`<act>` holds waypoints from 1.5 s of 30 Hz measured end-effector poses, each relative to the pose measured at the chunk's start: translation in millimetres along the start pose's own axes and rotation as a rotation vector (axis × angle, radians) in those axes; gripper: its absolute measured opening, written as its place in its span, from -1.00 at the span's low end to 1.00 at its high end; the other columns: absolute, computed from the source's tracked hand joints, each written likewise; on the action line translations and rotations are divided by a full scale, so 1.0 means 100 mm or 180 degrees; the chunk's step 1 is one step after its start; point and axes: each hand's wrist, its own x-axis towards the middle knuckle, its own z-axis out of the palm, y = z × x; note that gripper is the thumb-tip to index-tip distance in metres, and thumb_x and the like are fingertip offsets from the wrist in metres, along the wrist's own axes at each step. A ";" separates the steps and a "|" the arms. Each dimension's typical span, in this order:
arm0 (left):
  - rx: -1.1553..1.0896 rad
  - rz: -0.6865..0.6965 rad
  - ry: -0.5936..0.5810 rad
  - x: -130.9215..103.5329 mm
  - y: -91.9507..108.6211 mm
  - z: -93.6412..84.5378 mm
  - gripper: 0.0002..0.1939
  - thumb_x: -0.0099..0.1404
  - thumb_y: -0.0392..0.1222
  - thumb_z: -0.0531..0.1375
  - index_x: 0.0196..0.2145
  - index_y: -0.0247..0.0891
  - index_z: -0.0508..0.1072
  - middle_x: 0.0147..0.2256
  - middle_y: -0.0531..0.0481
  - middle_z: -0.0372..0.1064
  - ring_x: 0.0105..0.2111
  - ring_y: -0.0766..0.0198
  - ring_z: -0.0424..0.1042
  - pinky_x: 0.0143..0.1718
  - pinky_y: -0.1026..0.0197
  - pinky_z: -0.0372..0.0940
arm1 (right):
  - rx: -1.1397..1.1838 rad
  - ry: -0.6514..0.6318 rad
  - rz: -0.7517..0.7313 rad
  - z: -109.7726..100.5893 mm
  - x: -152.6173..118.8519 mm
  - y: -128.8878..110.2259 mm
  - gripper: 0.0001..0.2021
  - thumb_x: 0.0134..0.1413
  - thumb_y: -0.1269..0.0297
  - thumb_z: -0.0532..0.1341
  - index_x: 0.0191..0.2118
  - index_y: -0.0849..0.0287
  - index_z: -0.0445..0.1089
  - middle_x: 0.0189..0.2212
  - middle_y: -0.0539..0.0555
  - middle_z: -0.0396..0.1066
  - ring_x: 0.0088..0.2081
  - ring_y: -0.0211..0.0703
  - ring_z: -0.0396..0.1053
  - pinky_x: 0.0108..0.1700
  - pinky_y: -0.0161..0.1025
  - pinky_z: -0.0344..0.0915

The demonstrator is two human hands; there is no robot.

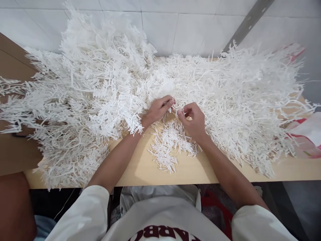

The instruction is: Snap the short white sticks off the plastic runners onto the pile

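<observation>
Large tangled heaps of white branched plastic pieces cover the table, one heap (pixel 105 77) at the left and another (pixel 233 93) at the right. Between them, my left hand (pixel 161 107) is closed, thumb and fingers pinched on a thin white piece. My right hand (pixel 193 121), just to its right, pinches a white strand between thumb and forefinger. The two fingertips are close together but apart. Below them lies a small pile of short white sticks (pixel 168 144) on the wood. The exact shape of the held pieces is too small to tell.
The pale wooden table's front edge (pixel 140 177) runs close to my body. Cardboard (pixel 20 154) stands at the left, with a person's bare limb (pixel 15 207) below it. A red and white plastic bag (pixel 304 137) lies at the right. A tiled wall (pixel 160 26) rises behind.
</observation>
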 end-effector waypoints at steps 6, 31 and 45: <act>-0.0439 0.0060 0.0006 -0.01 -0.02 0.01 -0.63 0.37 0.14 0.05 -0.21 -0.19 0.46 -0.31 0.04 0.44 -0.31 0.36 0.38 -0.23 0.26 0.23 | -0.0309 -0.0563 0.0261 -0.01 0.04 0.14 -0.80 0.21 0.19 0.17 -0.06 0.01 0.37 -0.05 0.06 0.27 -0.49 -0.40 0.26 -0.37 -0.22 0.35; -0.0222 0.0087 -0.0159 -0.03 0.01 0.05 -0.63 0.15 -0.06 0.30 -0.07 -0.17 0.49 -0.36 0.07 0.45 -0.38 0.40 0.38 -0.34 0.32 0.29 | -0.0175 -0.0153 0.0080 -0.02 0.06 0.16 -0.76 0.06 0.39 0.14 -0.13 0.04 0.38 -0.03 0.08 0.34 -0.16 -0.16 0.39 -0.41 -0.28 0.34; 0.0278 0.1115 -0.0562 -0.03 0.00 0.05 -0.58 0.25 -0.20 0.22 0.07 0.00 0.43 0.07 -0.07 0.29 -0.10 0.28 0.41 -0.08 0.14 0.37 | -0.0021 -0.1038 0.0329 0.00 0.02 0.22 -0.37 0.21 0.24 0.12 0.34 -0.18 -0.07 0.19 0.12 0.05 -0.15 -0.18 0.36 -0.20 -0.11 0.47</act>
